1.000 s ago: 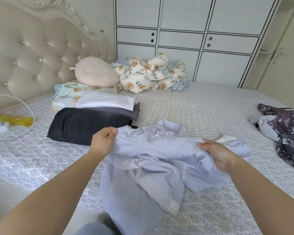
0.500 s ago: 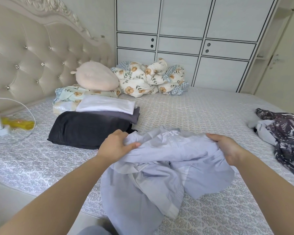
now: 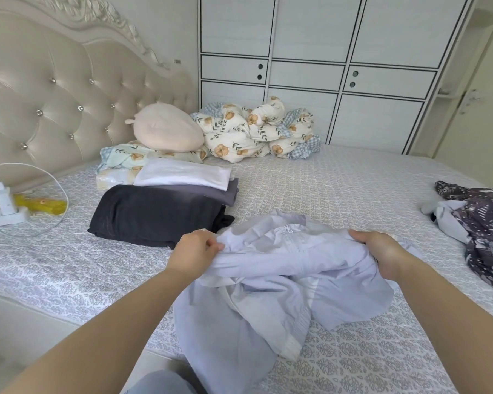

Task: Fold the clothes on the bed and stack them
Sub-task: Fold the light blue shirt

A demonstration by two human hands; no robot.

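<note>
A crumpled pale lilac garment (image 3: 276,277) lies at the near edge of the bed (image 3: 339,180), with part of it hanging over the side. My left hand (image 3: 195,250) pinches its upper left edge. My right hand (image 3: 382,251) grips its upper right edge. Behind my left hand sits a stack of folded clothes: a black piece (image 3: 154,214) at the bottom, a grey one (image 3: 214,193) above it and a white one (image 3: 182,174) on top. A dark patterned garment (image 3: 484,231) lies unfolded at the right edge of the bed.
A floral duvet (image 3: 256,135) is bundled at the far side by the white wardrobe (image 3: 339,66). A beige cushion (image 3: 168,129) rests on a floral pillow by the tufted headboard (image 3: 54,95). A charger with its cable (image 3: 3,200) and a yellow object (image 3: 40,204) lie far left.
Both hands have shifted along the top edge of the lilac garment and drawn it a little tighter between them. The view has tilted slightly.
</note>
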